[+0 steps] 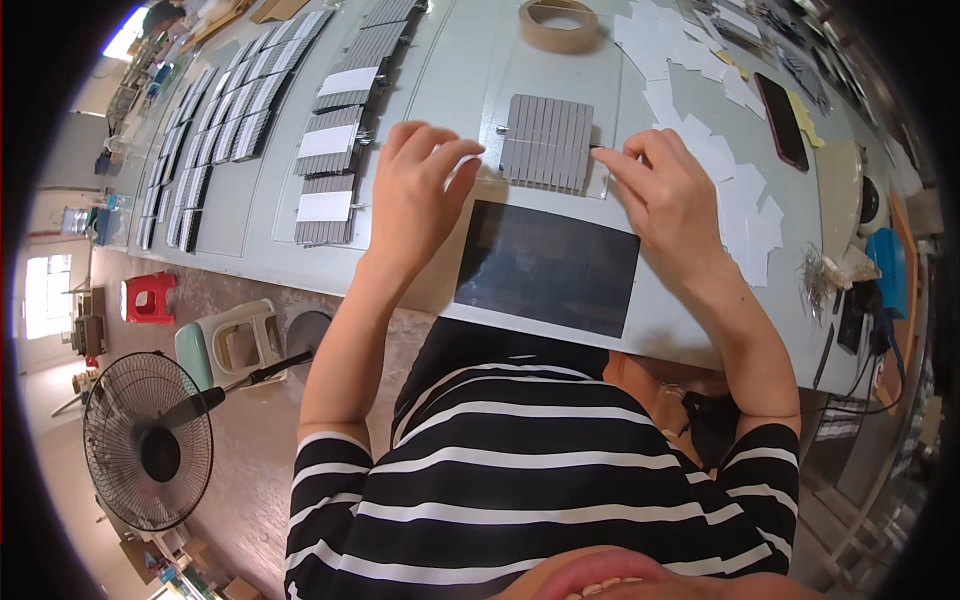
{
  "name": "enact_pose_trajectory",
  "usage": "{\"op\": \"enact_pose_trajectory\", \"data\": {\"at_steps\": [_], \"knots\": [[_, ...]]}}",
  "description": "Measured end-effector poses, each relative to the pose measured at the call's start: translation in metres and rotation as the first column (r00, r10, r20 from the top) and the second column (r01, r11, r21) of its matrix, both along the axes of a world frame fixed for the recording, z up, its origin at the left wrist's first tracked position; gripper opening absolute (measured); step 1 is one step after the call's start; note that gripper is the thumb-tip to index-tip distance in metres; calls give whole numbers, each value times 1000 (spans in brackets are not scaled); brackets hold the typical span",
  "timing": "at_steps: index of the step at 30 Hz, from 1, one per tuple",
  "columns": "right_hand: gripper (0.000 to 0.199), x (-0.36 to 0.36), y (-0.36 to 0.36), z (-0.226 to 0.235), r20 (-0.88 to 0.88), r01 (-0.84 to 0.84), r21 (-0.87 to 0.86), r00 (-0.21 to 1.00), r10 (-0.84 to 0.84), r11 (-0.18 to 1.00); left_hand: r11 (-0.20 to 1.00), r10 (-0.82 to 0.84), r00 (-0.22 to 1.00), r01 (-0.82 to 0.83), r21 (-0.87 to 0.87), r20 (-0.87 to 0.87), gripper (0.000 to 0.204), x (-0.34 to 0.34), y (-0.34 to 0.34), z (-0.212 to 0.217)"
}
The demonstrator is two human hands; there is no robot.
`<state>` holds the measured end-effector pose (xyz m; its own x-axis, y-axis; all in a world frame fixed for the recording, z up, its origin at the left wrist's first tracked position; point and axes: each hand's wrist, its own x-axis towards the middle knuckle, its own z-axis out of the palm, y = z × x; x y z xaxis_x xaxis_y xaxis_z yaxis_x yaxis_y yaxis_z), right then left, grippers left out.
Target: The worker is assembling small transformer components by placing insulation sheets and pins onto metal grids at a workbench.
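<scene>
While a fan point(150, 440) stood on the floor at far left, strapped grey stacks point(328, 134) lined the table point(450, 60) left of the hands. The left hand point(420, 190) hung just short of the grey block point(543, 160), fingers loosely curled, thumb and forefinger narrowly parted, holding nothing visible. That block lay flat between both hands, beyond a dark sheet point(547, 268) and nearer than a tape roll point(558, 26). The right hand point(668, 195) had thumb and forefinger drawn close at the block's right edge; whether they gripped anything, I cannot tell. White papers point(745, 215) lay right of it, then a phone point(781, 122).
</scene>
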<state>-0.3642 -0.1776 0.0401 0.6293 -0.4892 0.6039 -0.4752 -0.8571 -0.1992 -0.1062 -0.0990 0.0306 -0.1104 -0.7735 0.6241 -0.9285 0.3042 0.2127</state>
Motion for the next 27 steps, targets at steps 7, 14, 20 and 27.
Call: {"op": "enact_pose_trajectory", "data": {"at_steps": [7, 14, 20, 27], "knots": [[10, 0, -6, -26, 159, 74, 243, 981, -115, 967, 993, -35, 999, 36, 111, -10, 16, 3, -27, 0], [10, 9, -13, -30, 117, 86, 124, 988, -101, 989, 985, -79, 997, 80, 151, -10, 17, 8, -32, 1], [11, 10, -12, -27, 95, 99, 87, 990, -107, 991, 974, -122, 988, 139, 180, -99, 16, 6, -36, -10], [11, 6, -8, -26, 82, 82, 91, 993, -90, 992, 969, -122, 979, 152, 193, -161, 16, 2, -33, -12]]}}
